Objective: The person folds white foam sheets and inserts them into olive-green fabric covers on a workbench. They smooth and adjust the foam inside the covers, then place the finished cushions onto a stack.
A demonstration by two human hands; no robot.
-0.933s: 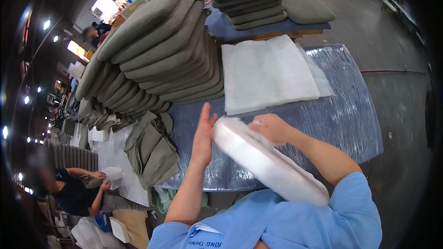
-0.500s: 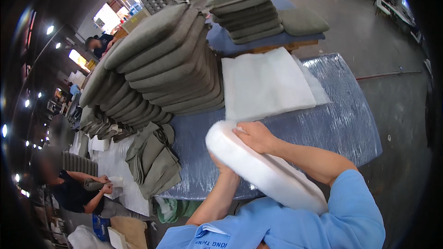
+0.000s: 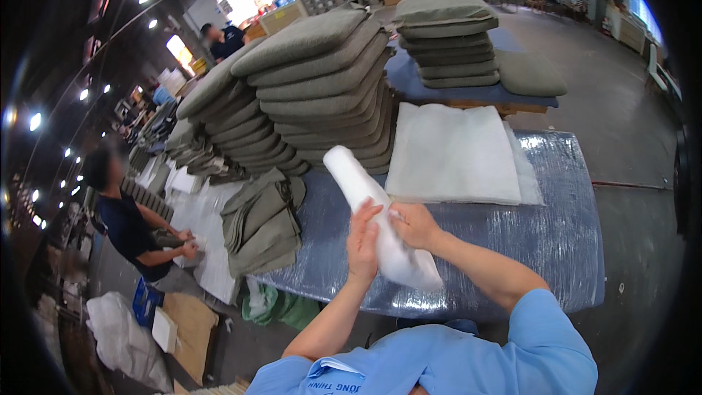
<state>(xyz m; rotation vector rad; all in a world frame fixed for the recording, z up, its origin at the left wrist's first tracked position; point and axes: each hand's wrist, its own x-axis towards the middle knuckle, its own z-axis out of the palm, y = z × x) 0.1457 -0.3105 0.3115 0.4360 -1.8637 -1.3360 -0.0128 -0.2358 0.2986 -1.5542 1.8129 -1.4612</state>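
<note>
A cushion pad wrapped in white batting (image 3: 349, 175) is held up in front of me above the table, slanting from upper left to lower right with its narrow side showing. My left hand (image 3: 362, 241) presses against its near left side, thumb and fingers bent round it. On the other side my right hand (image 3: 413, 227) is closed on the pad's edge, knuckles up. What lies under the right fingers is hidden. Beyond my hands, a stack of white batting sheets (image 3: 453, 161) lies on the plastic-covered blue table (image 3: 541, 249).
Tall stacks of grey-green cushions (image 3: 314, 66) stand at the far left, and a shorter stack (image 3: 450, 44) sits on a blue platform behind. Folded grey-green covers (image 3: 262, 223) lie at the table's left. A co-worker (image 3: 131, 212) handles a cover there. A green bag (image 3: 281, 307) is below the edge.
The white pad has swung from lying broad and low near my body to a steeper, edge-on slant farther out. Both hands have shifted along it, and my view has turned left.
</note>
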